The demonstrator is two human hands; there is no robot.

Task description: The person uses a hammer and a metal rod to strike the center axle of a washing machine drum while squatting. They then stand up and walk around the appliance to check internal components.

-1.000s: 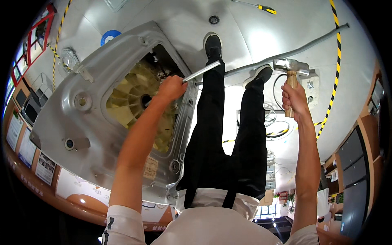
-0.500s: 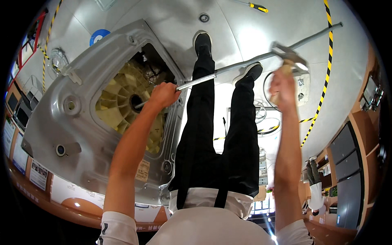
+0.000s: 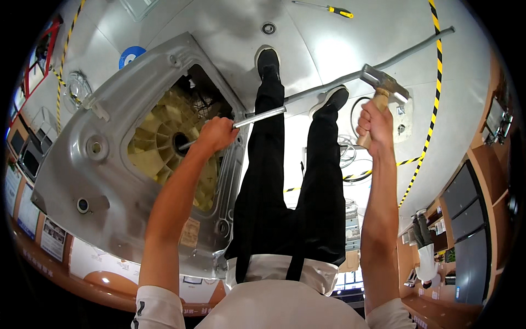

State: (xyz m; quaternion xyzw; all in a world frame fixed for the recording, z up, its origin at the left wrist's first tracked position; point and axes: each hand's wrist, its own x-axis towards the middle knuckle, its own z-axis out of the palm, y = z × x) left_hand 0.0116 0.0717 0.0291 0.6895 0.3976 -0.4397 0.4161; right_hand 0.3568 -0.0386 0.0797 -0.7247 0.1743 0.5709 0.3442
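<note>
My left hand (image 3: 218,133) is closed around a slim metal rod (image 3: 262,117), whose lower end reaches the dark central hub (image 3: 181,142) of a ribbed yellowish plastic part (image 3: 147,147) inside a grey metal appliance housing (image 3: 82,170). The rod's other end sticks out over my left leg. My right hand (image 3: 375,126) grips the wooden handle of a hammer (image 3: 383,82), its steel head raised apart from the rod, off to the right.
A long grey hose (image 3: 416,49) lies across the floor beyond my feet, near a yellow-handled screwdriver (image 3: 339,11) and yellow-black floor tape (image 3: 438,66). Coiled hoses (image 3: 78,93) lie at left. Another person (image 3: 424,247) stands near wooden furniture at the right.
The rod's outer end sits lower, angled flatter. My right hand and hammer moved left; the hammer, blurred half a second ago, now shows sharper. The view has shifted slightly.
</note>
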